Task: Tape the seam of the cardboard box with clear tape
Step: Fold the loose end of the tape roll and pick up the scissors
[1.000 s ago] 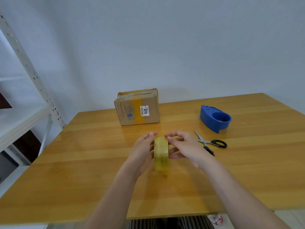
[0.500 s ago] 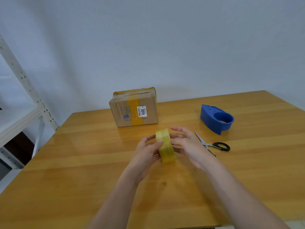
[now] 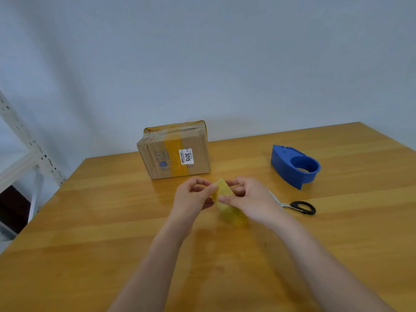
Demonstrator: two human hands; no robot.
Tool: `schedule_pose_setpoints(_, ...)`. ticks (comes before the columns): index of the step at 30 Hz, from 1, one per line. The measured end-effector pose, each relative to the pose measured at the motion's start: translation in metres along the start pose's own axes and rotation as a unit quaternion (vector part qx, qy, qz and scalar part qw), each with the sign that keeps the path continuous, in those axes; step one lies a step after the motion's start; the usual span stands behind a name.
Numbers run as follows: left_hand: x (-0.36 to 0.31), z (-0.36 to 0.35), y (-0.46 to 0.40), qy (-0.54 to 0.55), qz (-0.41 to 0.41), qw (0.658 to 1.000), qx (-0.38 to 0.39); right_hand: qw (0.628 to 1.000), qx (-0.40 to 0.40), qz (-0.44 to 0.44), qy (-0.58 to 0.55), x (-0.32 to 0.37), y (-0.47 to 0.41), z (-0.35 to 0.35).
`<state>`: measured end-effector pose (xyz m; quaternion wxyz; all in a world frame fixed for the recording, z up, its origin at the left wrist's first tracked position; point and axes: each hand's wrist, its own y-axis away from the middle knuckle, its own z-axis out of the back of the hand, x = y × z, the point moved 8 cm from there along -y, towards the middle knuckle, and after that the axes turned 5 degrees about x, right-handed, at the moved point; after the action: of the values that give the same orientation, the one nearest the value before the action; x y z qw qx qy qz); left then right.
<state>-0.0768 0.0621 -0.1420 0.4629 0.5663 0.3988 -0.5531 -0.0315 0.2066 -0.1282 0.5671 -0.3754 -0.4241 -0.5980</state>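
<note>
We have the tape roll lifted between both hands, just above the surface and in front of the box, which stands well apart from us near the far edge. Our left hand has its fingertips curled and pinched against the roll's left side; our right hand is closed around the right side, thumb on the near face. The roll is blurred, so we cannot tell whether a free end has been lifted.

Our reading is that we are hunting for the tape's end, with nothing yet laid on the box. To do this well, we should steady the roll with the right hand and let one left fingernail run slowly round the outer turn until it catches the edge. Clear tape hides its edge, so tilting the roll to the light should help. Once it catches, we should peel squarely across the full width; picking at a corner is likely to split the tape into a strip.

The box already carries yellowish tape, and its top seam looks rumpled, so we will want enough free length to span it before cutting. The scissors lie just right of our right hand, and the blue dispenser sits beyond them.
</note>
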Motion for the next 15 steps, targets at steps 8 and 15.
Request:
schedule_pose_setpoints(8, -0.009, -0.003, -0.036, -0.002, -0.048, 0.998, -0.037, 0.994, -0.024, 0.045, 0.094, 0.013, -0.027, 0.022)
schedule_pose_setpoints(15, 0.014, -0.017, -0.061, 0.000, -0.019, 0.999, -0.039, 0.969, -0.065, 0.051, 0.233, -0.005, -0.056, 0.036)
